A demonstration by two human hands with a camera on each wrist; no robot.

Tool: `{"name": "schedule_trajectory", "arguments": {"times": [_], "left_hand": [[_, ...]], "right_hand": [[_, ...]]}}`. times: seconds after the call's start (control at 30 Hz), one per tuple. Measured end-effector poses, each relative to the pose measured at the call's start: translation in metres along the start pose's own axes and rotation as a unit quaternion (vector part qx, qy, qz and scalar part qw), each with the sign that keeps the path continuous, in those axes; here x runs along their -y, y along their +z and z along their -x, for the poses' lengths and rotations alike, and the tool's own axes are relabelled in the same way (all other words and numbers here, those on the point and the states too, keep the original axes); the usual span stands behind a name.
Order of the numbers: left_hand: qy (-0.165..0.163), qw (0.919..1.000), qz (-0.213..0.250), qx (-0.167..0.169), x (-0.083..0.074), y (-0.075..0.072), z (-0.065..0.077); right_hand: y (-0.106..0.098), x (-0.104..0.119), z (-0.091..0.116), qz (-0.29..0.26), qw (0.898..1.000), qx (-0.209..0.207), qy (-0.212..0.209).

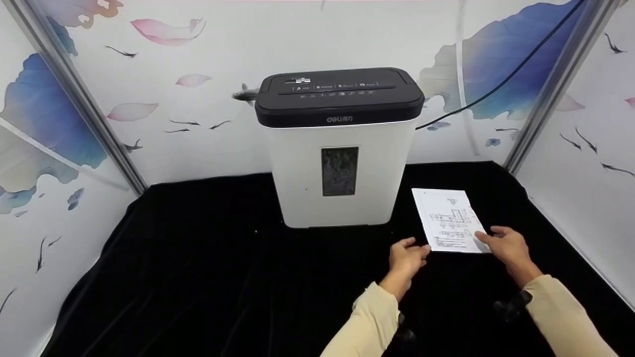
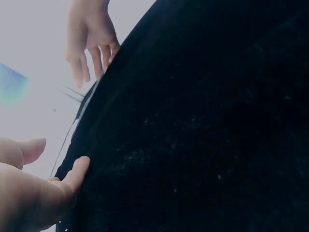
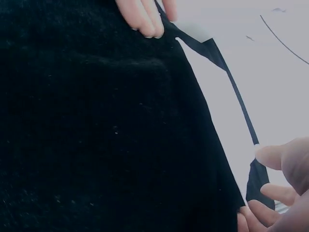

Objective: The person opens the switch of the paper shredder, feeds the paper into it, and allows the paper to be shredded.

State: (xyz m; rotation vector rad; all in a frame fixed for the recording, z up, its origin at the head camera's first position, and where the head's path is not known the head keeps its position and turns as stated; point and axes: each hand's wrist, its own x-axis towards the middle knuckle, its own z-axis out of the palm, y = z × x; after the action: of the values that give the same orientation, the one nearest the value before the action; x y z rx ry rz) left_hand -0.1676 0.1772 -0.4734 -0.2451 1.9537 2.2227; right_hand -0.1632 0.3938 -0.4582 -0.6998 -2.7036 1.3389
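A sheet of white paper [image 1: 449,220] printed with line diagrams lies on the black cloth, right of a paper shredder [image 1: 342,168]. My left hand [image 1: 408,258] is beside the paper's near left corner, fingertips right at the edge. At the near right corner is my right hand [image 1: 508,248], its thumb overlapping the sheet. In the right wrist view, the fingers of my right hand [image 3: 285,193] meet the paper's corner, with the thumb spread apart from them. The left wrist view shows my left hand [image 2: 43,193] with thumb and forefinger apart and nothing between them.
The shredder has a black top and a dark window in its white front. A black cable [image 1: 501,84] runs from behind it up to the right. Black cloth [image 1: 198,277] covers the table, and printed white panels [image 1: 208,124] stand around it.
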Motion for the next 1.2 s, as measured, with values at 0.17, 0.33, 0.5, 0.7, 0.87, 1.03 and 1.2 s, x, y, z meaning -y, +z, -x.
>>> {"name": "schedule_trajectory", "arguments": {"times": [0.17,0.33,0.5,0.7,0.87,1.03,1.2], "left_hand": [[0.007,1.0000,-0.002,-0.005,0.002,0.009,-0.004],[0.006,1.0000,-0.001,-0.007,0.002,0.011,-0.009],[0.004,0.9997,0.002,-0.025,-0.001,0.010,-0.013],[0.007,0.9982,-0.014,-0.058,-0.005,0.007,-0.014],[0.015,0.9963,-0.047,-0.070,-0.007,0.003,-0.015],[0.007,0.9954,-0.071,-0.064,-0.010,-0.006,-0.017],[0.003,0.9938,-0.094,-0.058,-0.016,-0.015,-0.018]], "right_hand": [[0.004,-0.001,0.002,-0.006,1.000,-0.005,0.016],[0.007,0.001,0.004,-0.006,1.000,-0.019,0.023],[0.008,0.001,0.004,-0.026,0.999,-0.032,0.029],[0.013,0.001,0.008,-0.052,0.998,-0.026,0.034],[0.017,0.007,0.013,-0.050,0.997,-0.046,0.027],[0.021,0.014,0.019,-0.043,0.997,-0.054,0.038],[0.022,0.023,0.028,-0.052,0.996,-0.056,0.036]]}}
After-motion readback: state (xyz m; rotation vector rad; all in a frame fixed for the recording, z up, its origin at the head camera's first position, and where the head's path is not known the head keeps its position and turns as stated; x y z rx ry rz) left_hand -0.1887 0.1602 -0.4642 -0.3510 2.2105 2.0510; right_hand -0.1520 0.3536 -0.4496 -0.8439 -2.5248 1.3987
